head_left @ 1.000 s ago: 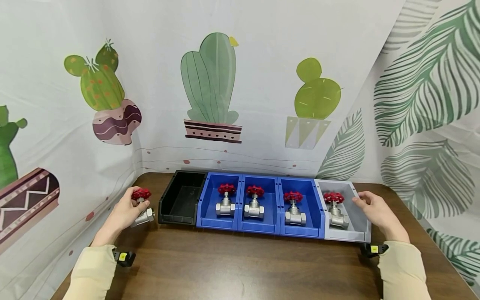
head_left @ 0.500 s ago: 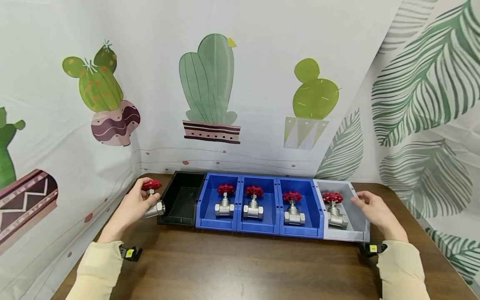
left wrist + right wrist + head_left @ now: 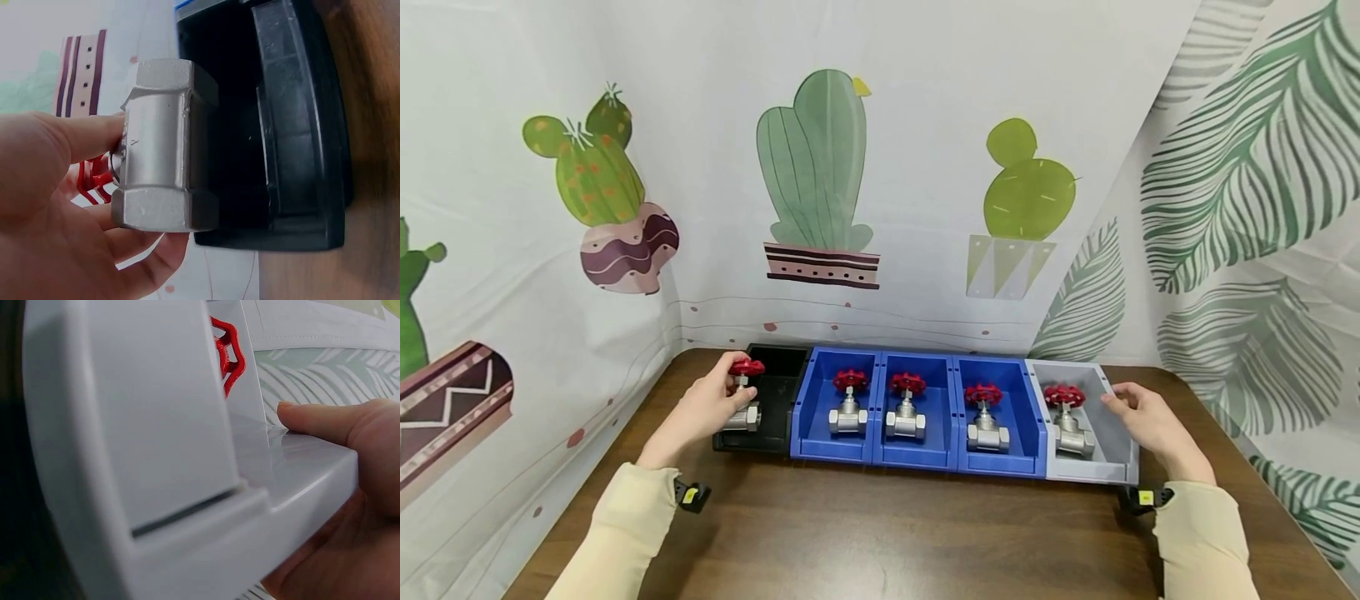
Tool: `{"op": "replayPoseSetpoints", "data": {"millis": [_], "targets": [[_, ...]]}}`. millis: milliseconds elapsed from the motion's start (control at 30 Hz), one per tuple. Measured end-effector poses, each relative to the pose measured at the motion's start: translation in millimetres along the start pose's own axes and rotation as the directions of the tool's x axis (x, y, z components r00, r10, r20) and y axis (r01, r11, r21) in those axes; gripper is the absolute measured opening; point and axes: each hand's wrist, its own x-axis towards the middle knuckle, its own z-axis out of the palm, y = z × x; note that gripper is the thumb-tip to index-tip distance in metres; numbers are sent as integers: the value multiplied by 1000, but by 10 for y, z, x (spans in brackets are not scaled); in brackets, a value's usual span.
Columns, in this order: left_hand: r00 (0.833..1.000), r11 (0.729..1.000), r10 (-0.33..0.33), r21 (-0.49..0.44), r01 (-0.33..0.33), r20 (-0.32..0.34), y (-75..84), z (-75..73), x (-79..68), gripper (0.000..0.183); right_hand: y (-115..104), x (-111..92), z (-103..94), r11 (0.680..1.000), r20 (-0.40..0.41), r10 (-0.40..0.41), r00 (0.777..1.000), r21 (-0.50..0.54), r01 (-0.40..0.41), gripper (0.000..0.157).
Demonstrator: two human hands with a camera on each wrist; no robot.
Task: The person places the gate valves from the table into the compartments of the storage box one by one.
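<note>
My left hand [image 3: 702, 410] grips a steel gate valve [image 3: 159, 147] by its neck, just under the red handwheel [image 3: 747, 367]. The valve hangs over the left part of the black bin [image 3: 777, 404], its hexagonal-ended body facing the left wrist camera. Whether it touches the bin is unclear. My right hand [image 3: 1159, 427] holds the right wall of the grey bin [image 3: 1112, 472], thumb over the top edge and the other fingers outside, partly hidden in the right wrist view. Inside that bin lies another gate valve [image 3: 1073, 437] with a red handwheel.
Between the black and grey bins stand three blue bins, a left one [image 3: 833, 450], a middle one [image 3: 916, 457] and a right one [image 3: 1000, 464], each with a gate valve. The row sits on a brown wooden table [image 3: 880, 533] before a printed cloth [image 3: 925, 167].
My left hand has carried the gate valve rightward, from the table left of the black bin to over that bin. My right hand has stayed on the grey bin's wall.
</note>
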Motion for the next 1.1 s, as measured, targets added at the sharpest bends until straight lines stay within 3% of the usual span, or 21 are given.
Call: {"op": "replayPoseSetpoints", "data": {"millis": [567, 867, 1100], "targets": [[999, 991, 43, 127, -45, 24, 72, 347, 222, 48, -3, 10, -3, 1000, 14, 0, 1000, 1, 0, 49], [998, 996, 32, 76, -37, 55, 61, 436, 294, 49, -4, 13, 1, 1000, 6, -2, 1000, -2, 2, 47], [998, 994, 7, 111, -15, 66, -16, 541, 358, 49, 11, 7, -6, 1000, 2, -2, 1000, -15, 2, 48]]}}
